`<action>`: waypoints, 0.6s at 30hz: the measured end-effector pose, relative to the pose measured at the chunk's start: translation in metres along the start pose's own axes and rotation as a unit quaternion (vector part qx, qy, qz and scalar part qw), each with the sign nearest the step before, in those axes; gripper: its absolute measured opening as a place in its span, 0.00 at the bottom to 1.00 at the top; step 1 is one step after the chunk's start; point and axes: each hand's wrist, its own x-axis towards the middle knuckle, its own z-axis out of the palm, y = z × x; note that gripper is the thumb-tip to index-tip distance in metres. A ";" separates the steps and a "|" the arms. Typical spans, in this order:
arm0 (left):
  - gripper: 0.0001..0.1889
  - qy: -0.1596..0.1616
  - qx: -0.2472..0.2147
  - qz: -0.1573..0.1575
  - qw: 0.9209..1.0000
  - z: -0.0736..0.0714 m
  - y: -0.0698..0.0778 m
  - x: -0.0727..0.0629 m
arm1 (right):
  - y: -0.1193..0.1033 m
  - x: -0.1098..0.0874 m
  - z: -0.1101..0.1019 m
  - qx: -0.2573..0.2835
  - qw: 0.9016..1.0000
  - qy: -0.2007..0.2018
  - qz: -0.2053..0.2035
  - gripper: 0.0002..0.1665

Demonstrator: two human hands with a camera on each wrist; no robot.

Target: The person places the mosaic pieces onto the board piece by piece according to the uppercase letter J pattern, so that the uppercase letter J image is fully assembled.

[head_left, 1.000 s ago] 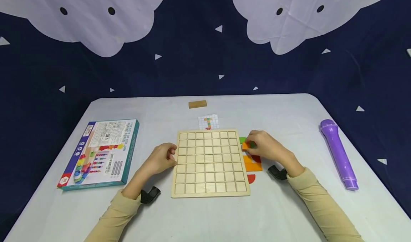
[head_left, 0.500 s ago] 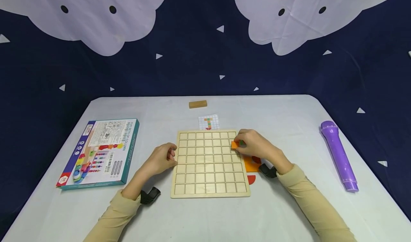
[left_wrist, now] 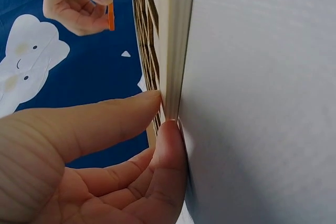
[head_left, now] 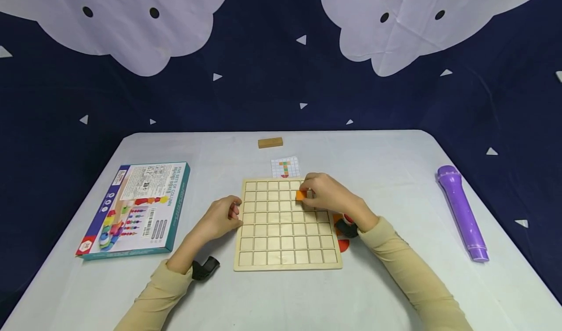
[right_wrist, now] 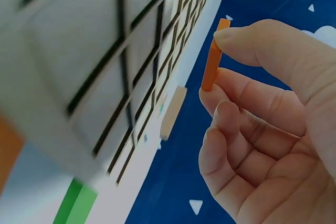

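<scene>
A pale wooden board (head_left: 281,231) with a grid of square cells lies flat on the white table. At its left edge my left hand (head_left: 218,219) pinches the rim; in the left wrist view the thumb is on the grid side and a finger (left_wrist: 170,156) on the underside. My right hand (head_left: 331,194) is over the board's upper right part, holding a flat orange square tile (head_left: 300,195) between thumb and fingertips. Seen from the right wrist, the orange tile (right_wrist: 215,56) is edge-on, apart from the board, and the other fingers are loosely curled.
Beyond the board lie a small pattern card (head_left: 281,167) and a wooden block (head_left: 270,143). A toy box (head_left: 136,209) is at left, a purple microphone-shaped tube (head_left: 462,211) at right. A red piece (head_left: 344,245) and a green tile (right_wrist: 76,203) lie beside the board's right edge.
My right hand has carried the orange tile leftward, from the pieces at the board's right side to over the grid. The left hand stays at the left edge.
</scene>
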 end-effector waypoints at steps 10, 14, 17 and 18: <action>0.22 0.000 0.001 0.003 1.000 0.000 0.001 -0.002 | -0.010 0.024 0.010 -0.030 0.999 -0.012 -0.041 0.09; 0.24 -0.005 -0.004 -0.007 1.000 0.001 0.003 -0.003 | -0.015 0.033 0.013 -0.039 0.998 -0.021 -0.054 0.08; 0.24 -0.004 -0.003 -0.010 1.000 0.002 0.004 -0.002 | -0.018 0.038 0.014 -0.039 0.997 -0.032 -0.055 0.07; 0.24 -0.004 -0.003 -0.011 1.000 0.002 0.004 -0.002 | -0.018 0.039 0.015 -0.039 0.997 -0.038 -0.052 0.06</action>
